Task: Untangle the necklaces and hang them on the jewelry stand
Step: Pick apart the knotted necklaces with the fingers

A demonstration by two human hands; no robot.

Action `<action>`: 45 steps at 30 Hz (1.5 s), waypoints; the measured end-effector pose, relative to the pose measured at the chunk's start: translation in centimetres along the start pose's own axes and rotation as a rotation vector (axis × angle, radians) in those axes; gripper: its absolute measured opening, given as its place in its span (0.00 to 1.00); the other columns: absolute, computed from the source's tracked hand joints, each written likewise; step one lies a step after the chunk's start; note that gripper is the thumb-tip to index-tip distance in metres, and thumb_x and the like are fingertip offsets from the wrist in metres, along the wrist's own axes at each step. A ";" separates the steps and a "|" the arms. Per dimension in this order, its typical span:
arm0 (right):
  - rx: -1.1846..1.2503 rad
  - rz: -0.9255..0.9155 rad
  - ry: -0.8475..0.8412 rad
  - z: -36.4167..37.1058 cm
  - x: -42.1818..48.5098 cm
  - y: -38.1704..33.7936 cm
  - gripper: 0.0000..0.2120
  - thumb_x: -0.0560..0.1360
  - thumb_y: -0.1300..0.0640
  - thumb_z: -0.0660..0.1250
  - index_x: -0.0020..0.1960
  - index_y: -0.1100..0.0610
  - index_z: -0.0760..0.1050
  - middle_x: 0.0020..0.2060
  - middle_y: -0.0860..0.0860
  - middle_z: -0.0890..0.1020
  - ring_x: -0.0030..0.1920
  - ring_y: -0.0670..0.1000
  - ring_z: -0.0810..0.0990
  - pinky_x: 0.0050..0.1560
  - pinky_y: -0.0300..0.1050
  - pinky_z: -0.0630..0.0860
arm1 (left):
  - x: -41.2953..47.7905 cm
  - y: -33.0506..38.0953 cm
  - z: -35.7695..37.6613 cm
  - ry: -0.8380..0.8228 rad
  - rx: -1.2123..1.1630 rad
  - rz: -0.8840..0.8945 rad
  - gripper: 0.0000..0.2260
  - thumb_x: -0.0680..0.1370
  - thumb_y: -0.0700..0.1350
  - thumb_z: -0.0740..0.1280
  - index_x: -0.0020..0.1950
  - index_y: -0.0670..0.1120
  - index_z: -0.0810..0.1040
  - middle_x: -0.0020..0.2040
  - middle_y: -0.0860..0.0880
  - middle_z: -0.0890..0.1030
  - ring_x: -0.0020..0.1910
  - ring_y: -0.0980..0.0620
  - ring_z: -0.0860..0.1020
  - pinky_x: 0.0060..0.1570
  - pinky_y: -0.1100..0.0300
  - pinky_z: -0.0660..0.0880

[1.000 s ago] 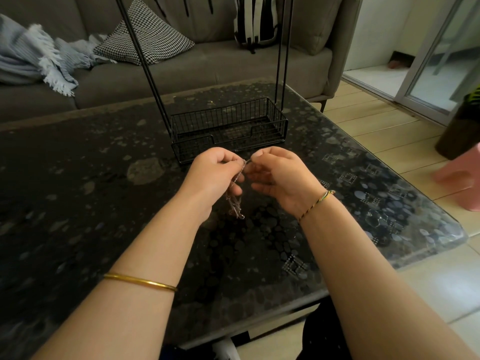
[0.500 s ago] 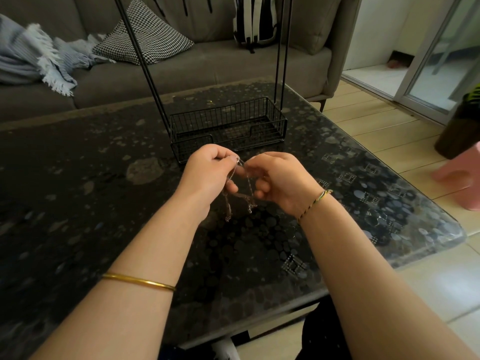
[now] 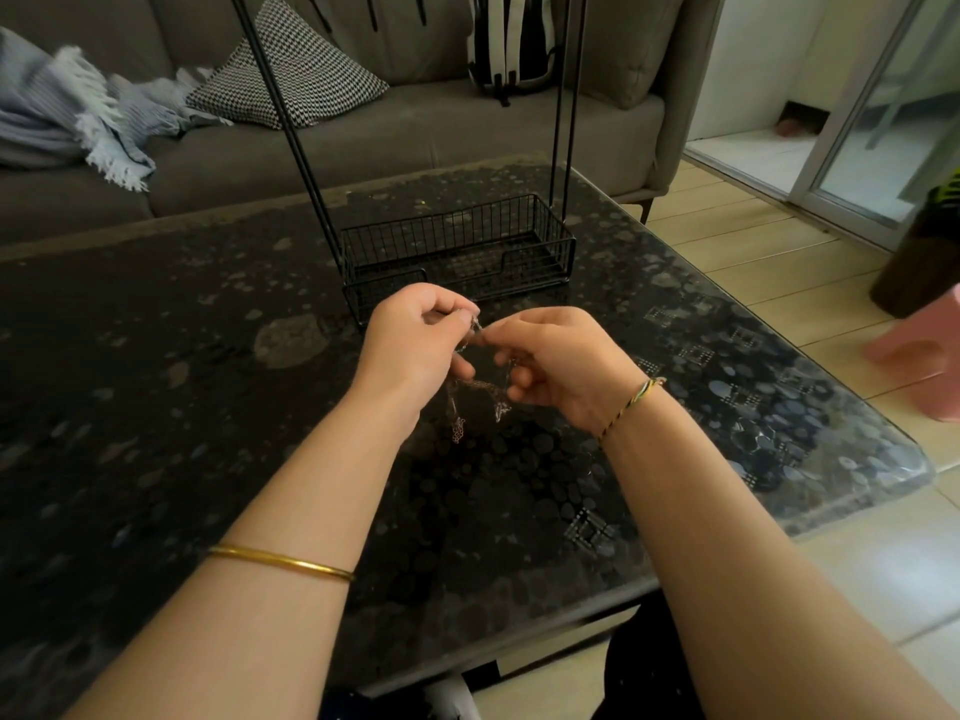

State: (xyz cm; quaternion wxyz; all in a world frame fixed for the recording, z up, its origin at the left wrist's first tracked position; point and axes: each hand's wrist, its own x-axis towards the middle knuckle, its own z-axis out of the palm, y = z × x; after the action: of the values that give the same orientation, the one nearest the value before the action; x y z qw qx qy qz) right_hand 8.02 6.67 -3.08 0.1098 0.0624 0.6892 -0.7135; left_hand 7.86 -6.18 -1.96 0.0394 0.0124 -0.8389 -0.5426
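Observation:
Thin tangled necklace chains [image 3: 475, 397] hang between my two hands above the dark table. My left hand [image 3: 415, 345] pinches the chains at the top with thumb and forefinger. My right hand [image 3: 558, 363] pinches them close beside it, fingers curled. Loops of chain droop below both hands, with a small end dangling at the lower left. The black wire jewelry stand [image 3: 457, 252] is just behind my hands; its basket base sits on the table and its thin uprights rise out of view.
The dark patterned glass table [image 3: 208, 407] fills the middle of the view, its right corner rounded. A grey sofa [image 3: 363, 142] with a checked cushion, a blanket and a backpack stands behind. A pink stool [image 3: 930, 356] and a dark pot are on the floor at right.
My hands have drawn slightly apart and the chain bundle has spread from one dangling clump into wider loops hanging between them.

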 end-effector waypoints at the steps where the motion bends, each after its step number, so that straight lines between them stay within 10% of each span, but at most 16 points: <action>1: 0.001 -0.018 0.013 0.0 0.0 0.0 0.05 0.76 0.61 0.66 0.42 0.59 0.78 0.30 0.51 0.74 0.22 0.44 0.68 0.26 0.38 0.73 | 0.0 0.0 0.0 0.001 0.008 0.005 0.07 0.80 0.40 0.62 0.49 0.48 0.79 0.44 0.51 0.80 0.23 0.63 0.75 0.27 0.77 0.69; 18: -0.184 -0.218 0.276 0.3 0.6 0.4 0.07 0.81 0.60 0.57 0.45 0.59 0.70 0.39 0.54 0.78 0.18 0.44 0.71 0.32 0.49 0.78 | -0.3 0.0 0.3 -0.044 0.152 0.017 0.04 0.79 0.39 0.65 0.47 0.48 0.76 0.42 0.51 0.81 0.28 0.59 0.81 0.34 0.68 0.72; 32: -0.238 -0.148 0.347 -0.3 0.7 0.5 0.07 0.81 0.61 0.55 0.46 0.60 0.69 0.37 0.55 0.79 0.19 0.45 0.67 0.19 0.35 0.67 | 0.3 -0.3 0.0 0.021 0.083 -0.092 0.04 0.83 0.40 0.57 0.52 0.45 0.71 0.44 0.48 0.79 0.28 0.56 0.77 0.31 0.63 0.75; 45: 0.191 -0.072 0.502 -0.6 1.0 0.1 0.11 0.83 0.59 0.51 0.42 0.55 0.66 0.31 0.52 0.76 0.26 0.47 0.72 0.31 0.44 0.78 | 0.1 -0.1 -0.2 -0.225 0.060 -0.233 0.04 0.76 0.40 0.70 0.43 0.48 0.82 0.47 0.48 0.81 0.46 0.53 0.78 0.48 0.56 0.81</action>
State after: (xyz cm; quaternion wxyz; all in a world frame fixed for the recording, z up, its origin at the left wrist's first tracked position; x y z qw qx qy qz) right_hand 7.03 7.15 -3.45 -0.0962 0.2228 0.6261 -0.7410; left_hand 7.74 -6.45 -1.98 -0.1184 0.0499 -0.8468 -0.5162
